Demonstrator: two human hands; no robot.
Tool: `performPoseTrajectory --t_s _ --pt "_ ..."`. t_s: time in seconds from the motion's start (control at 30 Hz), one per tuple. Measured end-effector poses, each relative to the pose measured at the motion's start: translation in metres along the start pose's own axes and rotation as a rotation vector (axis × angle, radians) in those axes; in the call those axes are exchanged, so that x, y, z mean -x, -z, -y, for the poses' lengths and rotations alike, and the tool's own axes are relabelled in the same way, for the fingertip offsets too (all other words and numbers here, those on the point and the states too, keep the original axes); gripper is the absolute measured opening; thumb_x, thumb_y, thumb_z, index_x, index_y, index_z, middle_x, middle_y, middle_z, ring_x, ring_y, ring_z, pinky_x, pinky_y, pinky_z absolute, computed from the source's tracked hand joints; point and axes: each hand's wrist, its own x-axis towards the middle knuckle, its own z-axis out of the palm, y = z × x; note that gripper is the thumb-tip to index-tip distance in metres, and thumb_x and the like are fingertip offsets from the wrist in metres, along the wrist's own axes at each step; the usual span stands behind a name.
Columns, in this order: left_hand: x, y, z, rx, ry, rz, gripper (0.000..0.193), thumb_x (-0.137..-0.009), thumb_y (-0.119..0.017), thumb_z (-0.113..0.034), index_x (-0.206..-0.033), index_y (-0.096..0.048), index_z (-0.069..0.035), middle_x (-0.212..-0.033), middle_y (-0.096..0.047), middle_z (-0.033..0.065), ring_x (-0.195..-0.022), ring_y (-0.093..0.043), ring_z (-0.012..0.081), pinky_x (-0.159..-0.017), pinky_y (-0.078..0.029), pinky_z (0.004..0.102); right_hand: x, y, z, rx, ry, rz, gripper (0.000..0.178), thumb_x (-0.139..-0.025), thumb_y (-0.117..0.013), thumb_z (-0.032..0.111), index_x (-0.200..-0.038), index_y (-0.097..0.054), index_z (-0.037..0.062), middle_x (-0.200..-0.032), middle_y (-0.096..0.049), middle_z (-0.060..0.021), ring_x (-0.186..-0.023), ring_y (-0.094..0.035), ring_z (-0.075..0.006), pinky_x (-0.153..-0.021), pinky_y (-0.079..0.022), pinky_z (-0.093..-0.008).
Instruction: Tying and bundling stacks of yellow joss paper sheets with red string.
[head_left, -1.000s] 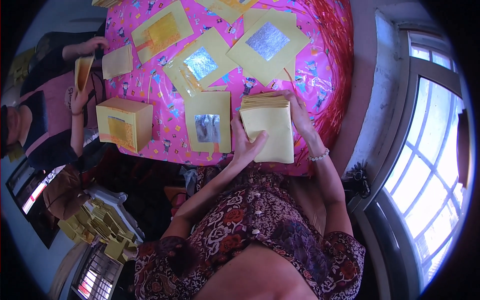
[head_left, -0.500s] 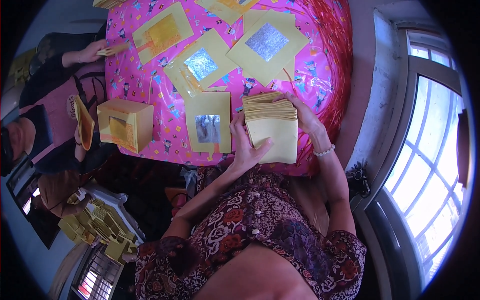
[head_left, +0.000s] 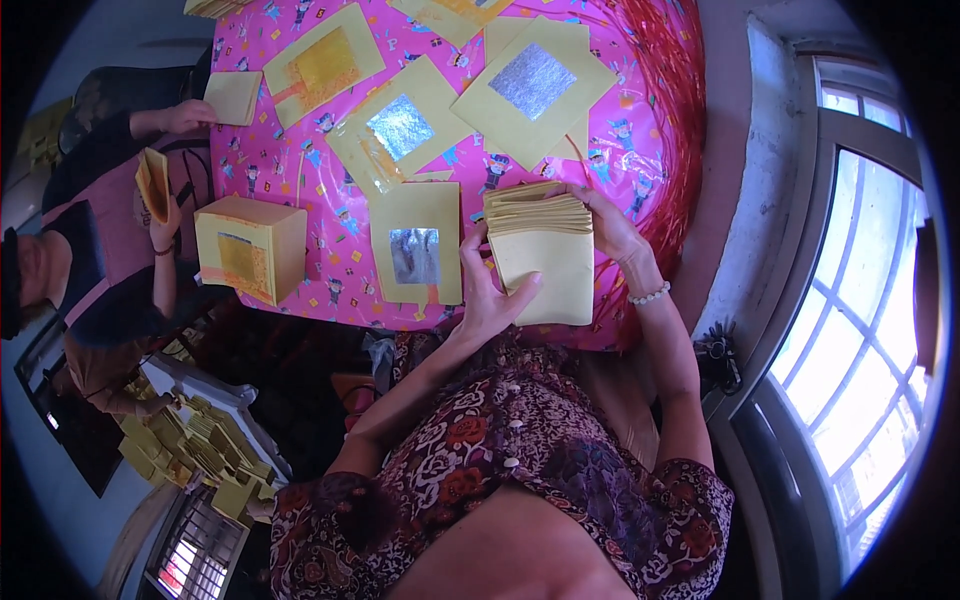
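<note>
A thick stack of folded pale-yellow paper (head_left: 547, 275) stands at the near edge of the table, its layered folds fanned at the far end. My left hand (head_left: 492, 303) grips its left side, thumb lying across the front sheet. Around the far right corner wraps my right hand (head_left: 612, 228), a beaded bracelet on the wrist; some of its fingers are hidden behind the stack. Just left of the stack lies a yellow sheet with a silver foil square (head_left: 415, 257).
More yellow sheets with foil squares (head_left: 535, 82) overlap on the pink patterned tablecloth (head_left: 335, 225). A yellow paper block (head_left: 283, 245) sits at the left edge. Red strands (head_left: 680, 110) hang along the right side. At left, a co-worker's hand (head_left: 187, 117) touches a folded sheet (head_left: 232, 97).
My hands and the stack have hardly moved. The co-worker's far hand has set a folded sheet on the table edge, and their other hand has lifted its orange-faced papers slightly.
</note>
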Motion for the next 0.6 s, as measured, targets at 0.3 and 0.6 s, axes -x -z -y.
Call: performPoseTrajectory --t_s 0.3,0.6 --pt "0.004 -0.001 -0.007 -0.020 -0.037 0.006 0.087 -0.071 -0.074 -0.010 -0.134 -0.016 0.002 -0.126 -0.035 0.0186 -0.117 -0.041 0.0260 -0.097 -0.037 0.0388 0.006 0.021 -0.011 -0.106 0.045 0.078 0.035 -0.097 -0.040 0.030 -0.114 -0.053 0.0027 -0.113 -0.057 -0.0089 -0.105 -0.053 -0.0178 -0.098 -0.039 -0.0323" --pt "0.003 0.004 -0.013 -0.046 -0.043 0.062 0.094 -0.072 -0.073 -0.006 -0.139 -0.008 0.001 -0.133 -0.031 0.0189 -0.123 -0.039 0.0258 -0.101 -0.037 0.0378 0.009 0.002 -0.012 -0.110 0.002 -0.209 0.037 -0.096 -0.043 0.036 -0.107 -0.058 0.0033 -0.105 -0.062 -0.0080 -0.097 -0.059 -0.0156 -0.089 -0.046 -0.0307"
